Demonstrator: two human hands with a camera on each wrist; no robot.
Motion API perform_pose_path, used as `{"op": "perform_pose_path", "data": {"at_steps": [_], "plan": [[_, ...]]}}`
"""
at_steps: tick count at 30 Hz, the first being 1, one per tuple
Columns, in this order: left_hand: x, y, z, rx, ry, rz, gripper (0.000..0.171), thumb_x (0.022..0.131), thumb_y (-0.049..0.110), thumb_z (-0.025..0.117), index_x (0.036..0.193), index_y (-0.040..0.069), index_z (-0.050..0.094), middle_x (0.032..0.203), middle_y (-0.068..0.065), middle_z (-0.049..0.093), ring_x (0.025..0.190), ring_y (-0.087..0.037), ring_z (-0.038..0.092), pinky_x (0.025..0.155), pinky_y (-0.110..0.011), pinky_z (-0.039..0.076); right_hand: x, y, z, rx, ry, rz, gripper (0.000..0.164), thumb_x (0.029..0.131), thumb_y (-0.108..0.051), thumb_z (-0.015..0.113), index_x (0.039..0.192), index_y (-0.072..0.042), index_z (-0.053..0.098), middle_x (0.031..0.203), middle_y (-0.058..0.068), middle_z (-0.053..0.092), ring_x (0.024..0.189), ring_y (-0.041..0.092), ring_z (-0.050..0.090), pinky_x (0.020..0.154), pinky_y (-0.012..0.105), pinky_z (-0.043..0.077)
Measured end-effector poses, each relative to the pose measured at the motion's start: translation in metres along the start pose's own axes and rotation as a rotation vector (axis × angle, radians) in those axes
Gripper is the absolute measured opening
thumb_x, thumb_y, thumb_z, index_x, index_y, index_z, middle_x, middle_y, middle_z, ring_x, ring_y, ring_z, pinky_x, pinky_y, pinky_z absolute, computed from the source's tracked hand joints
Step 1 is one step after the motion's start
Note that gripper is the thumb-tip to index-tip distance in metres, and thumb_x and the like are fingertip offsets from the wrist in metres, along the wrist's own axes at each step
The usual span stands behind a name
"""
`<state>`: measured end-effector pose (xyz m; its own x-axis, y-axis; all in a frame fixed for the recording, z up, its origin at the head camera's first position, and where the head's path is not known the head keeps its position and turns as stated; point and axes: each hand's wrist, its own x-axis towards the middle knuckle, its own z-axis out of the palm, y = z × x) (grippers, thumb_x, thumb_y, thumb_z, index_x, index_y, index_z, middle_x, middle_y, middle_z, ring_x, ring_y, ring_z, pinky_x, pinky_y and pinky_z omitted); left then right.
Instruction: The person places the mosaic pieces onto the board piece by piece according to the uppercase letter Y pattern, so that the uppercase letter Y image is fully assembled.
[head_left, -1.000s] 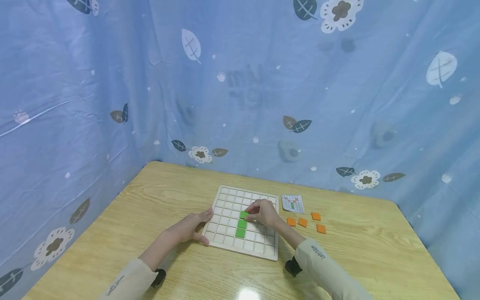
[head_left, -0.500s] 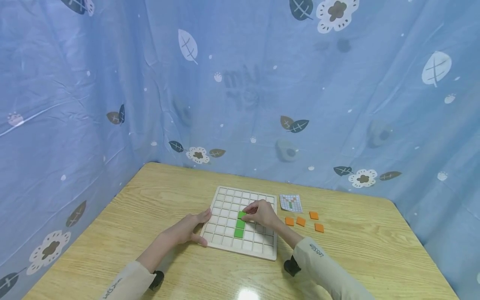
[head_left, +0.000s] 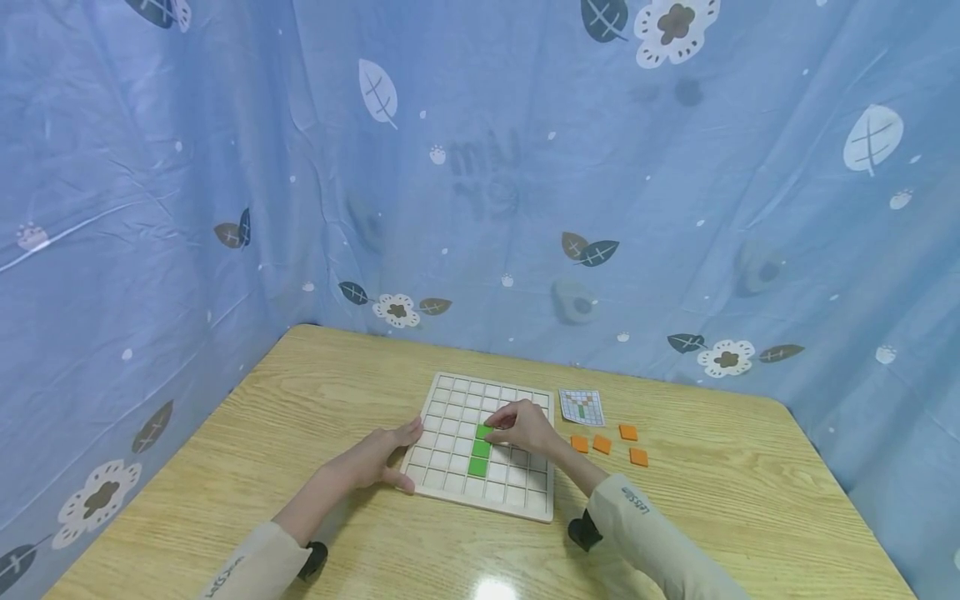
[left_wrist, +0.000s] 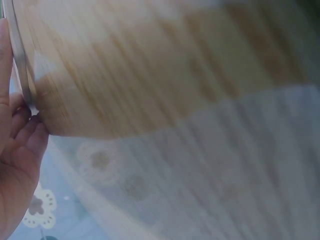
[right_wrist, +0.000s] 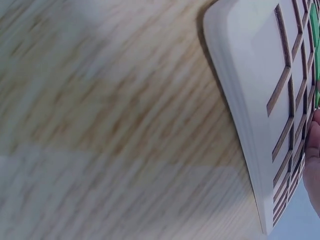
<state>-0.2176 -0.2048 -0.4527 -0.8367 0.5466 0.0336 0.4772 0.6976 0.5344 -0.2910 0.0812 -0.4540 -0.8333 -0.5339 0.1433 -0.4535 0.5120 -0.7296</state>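
Observation:
A pale wooden grid board [head_left: 450, 497] lies flat on the table, divided into square cells. Up its middle runs a column of green square tiles, the nearest [head_left: 477, 467] and the one beyond it [head_left: 481, 448] fully in view. My right hand [head_left: 528, 429] reaches over the board from the right, thumb and index finger pinching the top green tile [head_left: 483, 431] at its sides. Spread along the board's left edge, my left hand [head_left: 375, 458] touches it with its fingers and, near the front corner, its thumb. In the left wrist view its fingers [left_wrist: 35, 137] meet the board's edge.
Several orange square tiles [head_left: 628, 432] lie scattered right of the board. Behind them sits a small printed card [head_left: 581, 407] with a coloured grid pattern. The wooden table [head_left: 720, 467] meets a blue patterned curtain [head_left: 480, 250] at the back and left.
Both hands hold almost the same places as a second ago. The head view has shifted slightly; tiles, card and board look unmoved.

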Motion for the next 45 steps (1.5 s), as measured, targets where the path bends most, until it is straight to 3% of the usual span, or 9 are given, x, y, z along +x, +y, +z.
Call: {"op": "perform_pose_path", "data": {"at_steps": [7,21,33,38,45], "plan": [[0.0,-0.001,0.0,-0.003,-0.002,0.002,0.094,0.07,0.03,0.078,0.141,-0.013,0.034,0.149,-0.029,0.025,0.135,-0.044,0.03,0.109,-0.051,0.029,0.001,0.0,-0.002,0.013,-0.019,-0.044,0.016,0.081,-0.01,0.077,0.094,0.0,0.075,0.09,0.011,0.071,0.078,0.016,0.066,0.069,0.021,0.055],[-0.001,0.001,0.0,-0.005,-0.003,-0.011,0.094,0.07,0.03,0.078,0.141,-0.012,0.033,0.149,-0.028,0.025,0.135,-0.044,0.031,0.109,-0.051,0.03,-0.002,0.0,-0.006,0.046,-0.071,-0.033,0.019,0.082,-0.008,0.075,0.099,0.0,0.073,0.094,0.011,0.071,0.086,0.021,0.066,0.074,0.023,0.055],[0.001,0.001,-0.001,-0.015,-0.008,-0.009,0.096,0.07,0.03,0.078,0.142,-0.011,0.031,0.149,-0.028,0.025,0.134,-0.043,0.031,0.109,-0.051,0.03,-0.002,0.001,-0.007,0.033,-0.052,-0.037,0.018,0.082,-0.008,0.076,0.098,-0.001,0.074,0.091,0.009,0.071,0.084,0.019,0.066,0.073,0.025,0.056],[0.001,0.002,-0.002,-0.021,-0.011,-0.016,0.096,0.07,0.029,0.078,0.143,-0.011,0.031,0.149,-0.027,0.025,0.134,-0.043,0.032,0.109,-0.052,0.03,-0.004,0.002,-0.011,0.098,-0.042,-0.006,0.02,0.083,-0.006,0.074,0.101,0.001,0.072,0.095,0.012,0.071,0.084,0.019,0.066,0.074,0.024,0.056],[0.0,0.003,-0.002,-0.042,-0.009,-0.013,0.095,0.071,0.028,0.079,0.143,-0.011,0.03,0.149,-0.028,0.024,0.135,-0.044,0.029,0.11,-0.053,0.028,-0.016,0.006,-0.035,0.266,-0.05,-0.049,0.026,0.088,0.002,0.065,0.111,0.014,0.063,0.111,0.029,0.063,0.099,0.039,0.062,0.083,0.03,0.055]]}}
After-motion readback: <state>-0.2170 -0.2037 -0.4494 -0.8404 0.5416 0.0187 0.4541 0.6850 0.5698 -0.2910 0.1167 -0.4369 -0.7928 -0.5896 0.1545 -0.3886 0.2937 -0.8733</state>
